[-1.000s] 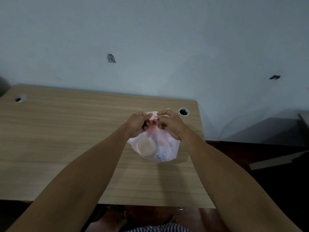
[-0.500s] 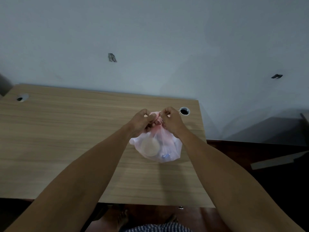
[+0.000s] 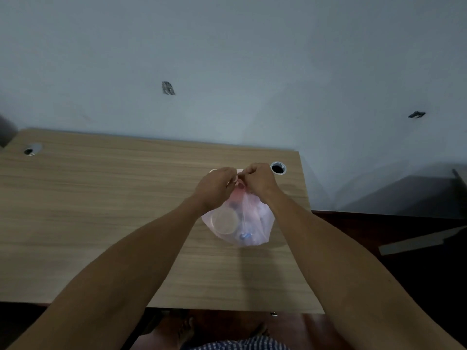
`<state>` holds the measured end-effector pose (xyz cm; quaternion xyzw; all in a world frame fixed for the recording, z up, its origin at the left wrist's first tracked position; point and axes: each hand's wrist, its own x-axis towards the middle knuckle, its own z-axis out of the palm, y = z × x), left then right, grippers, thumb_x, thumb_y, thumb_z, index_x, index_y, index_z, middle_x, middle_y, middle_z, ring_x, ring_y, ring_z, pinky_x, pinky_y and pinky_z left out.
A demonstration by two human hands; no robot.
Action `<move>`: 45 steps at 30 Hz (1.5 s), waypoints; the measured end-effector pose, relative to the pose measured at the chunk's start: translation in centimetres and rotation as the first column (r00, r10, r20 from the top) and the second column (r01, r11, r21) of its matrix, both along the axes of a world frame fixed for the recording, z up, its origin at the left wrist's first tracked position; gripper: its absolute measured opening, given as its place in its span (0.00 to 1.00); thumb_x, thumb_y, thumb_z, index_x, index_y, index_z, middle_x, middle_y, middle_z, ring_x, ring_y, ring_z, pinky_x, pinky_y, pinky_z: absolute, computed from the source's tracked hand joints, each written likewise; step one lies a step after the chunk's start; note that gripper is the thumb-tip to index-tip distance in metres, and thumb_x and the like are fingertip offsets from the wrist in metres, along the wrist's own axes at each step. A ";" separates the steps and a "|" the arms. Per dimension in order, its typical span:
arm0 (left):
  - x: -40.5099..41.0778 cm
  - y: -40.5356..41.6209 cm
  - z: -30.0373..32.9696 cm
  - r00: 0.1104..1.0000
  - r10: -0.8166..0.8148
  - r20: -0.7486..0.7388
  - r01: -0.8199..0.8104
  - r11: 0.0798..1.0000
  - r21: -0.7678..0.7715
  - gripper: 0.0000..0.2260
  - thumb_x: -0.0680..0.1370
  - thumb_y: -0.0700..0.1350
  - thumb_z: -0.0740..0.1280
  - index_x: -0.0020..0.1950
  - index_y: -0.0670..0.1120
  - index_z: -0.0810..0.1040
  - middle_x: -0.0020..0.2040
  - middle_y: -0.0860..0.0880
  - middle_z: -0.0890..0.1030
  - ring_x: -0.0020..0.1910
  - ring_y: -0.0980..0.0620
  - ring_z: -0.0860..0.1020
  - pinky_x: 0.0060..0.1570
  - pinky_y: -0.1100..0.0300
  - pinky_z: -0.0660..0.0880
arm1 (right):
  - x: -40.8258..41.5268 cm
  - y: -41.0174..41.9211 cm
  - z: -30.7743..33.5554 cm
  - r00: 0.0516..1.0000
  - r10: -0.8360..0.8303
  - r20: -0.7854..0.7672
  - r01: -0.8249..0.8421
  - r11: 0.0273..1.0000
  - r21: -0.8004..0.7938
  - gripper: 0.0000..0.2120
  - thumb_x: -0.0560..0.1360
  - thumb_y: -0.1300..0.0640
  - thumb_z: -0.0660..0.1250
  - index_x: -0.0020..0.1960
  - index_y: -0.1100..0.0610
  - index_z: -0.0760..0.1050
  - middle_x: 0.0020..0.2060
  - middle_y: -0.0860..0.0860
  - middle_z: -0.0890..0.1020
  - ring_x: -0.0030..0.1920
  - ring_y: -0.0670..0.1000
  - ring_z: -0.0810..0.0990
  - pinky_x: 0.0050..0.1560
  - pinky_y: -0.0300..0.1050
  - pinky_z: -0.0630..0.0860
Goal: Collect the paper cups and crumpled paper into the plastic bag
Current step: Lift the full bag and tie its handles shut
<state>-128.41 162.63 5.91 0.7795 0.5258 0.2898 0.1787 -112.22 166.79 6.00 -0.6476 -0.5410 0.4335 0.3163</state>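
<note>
Your left hand (image 3: pixel 214 184) and your right hand (image 3: pixel 260 180) meet above the gathered neck of the plastic bag (image 3: pixel 255 223), knuckles nearly touching. Each grip is clenched on the bag's handles: the fingers of both hands curl in and pinch the thin pink plastic at the top, with a little of it showing between them. How the handles lie between your fingers cannot be told, as the hands hide it.

The bag is translucent pink and sits on the tabletop (image 3: pixel 101 210), toward its right end and just in front of your wrists. It bulges round below your hands. Through the plastic a paper cup (image 3: pixel 224 221) shows on the left side of the bag, its round mouth turned toward you. Beside it, lower in the bag, there is something small and blue, too blurred to name. The rest of the contents are pale and unclear.

A cable hole (image 3: pixel 278 168) lies in the tabletop just beyond your right hand, and another cable hole (image 3: pixel 31 150) sits near the far left corner.
</note>
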 end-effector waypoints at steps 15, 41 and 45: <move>-0.3 1.2 1.5 0.718 0.459 0.523 -0.100 0.812 -0.575 0.05 0.79 0.37 0.65 0.49 0.36 0.71 0.27 0.46 0.74 0.22 0.55 0.69 0.23 0.63 0.64 | 1.6 -1.5 0.3 0.997 0.015 -0.079 -0.011 0.999 0.051 0.10 0.74 0.70 0.63 0.44 0.57 0.78 0.46 0.56 0.82 0.48 0.55 0.82 0.52 0.53 0.81; -5.7 0.9 -1.1 0.650 0.752 0.109 -0.507 0.536 -0.674 0.12 0.69 0.54 0.77 0.37 0.47 0.80 0.43 0.47 0.84 0.39 0.50 0.80 0.38 0.58 0.77 | 1.3 -2.0 -2.2 0.948 0.172 0.268 -0.182 0.983 0.012 0.12 0.66 0.42 0.74 0.32 0.46 0.74 0.57 0.52 0.74 0.56 0.51 0.78 0.62 0.57 0.76; -5.8 -0.3 -2.3 0.583 0.795 0.165 -0.442 0.481 -0.757 0.33 0.68 0.61 0.77 0.66 0.52 0.68 0.68 0.43 0.73 0.58 0.42 0.77 0.48 0.50 0.78 | 1.3 -3.0 -2.6 0.987 0.073 0.144 -0.073 0.997 -0.008 0.23 0.68 0.46 0.78 0.56 0.52 0.72 0.61 0.52 0.70 0.61 0.55 0.76 0.60 0.51 0.75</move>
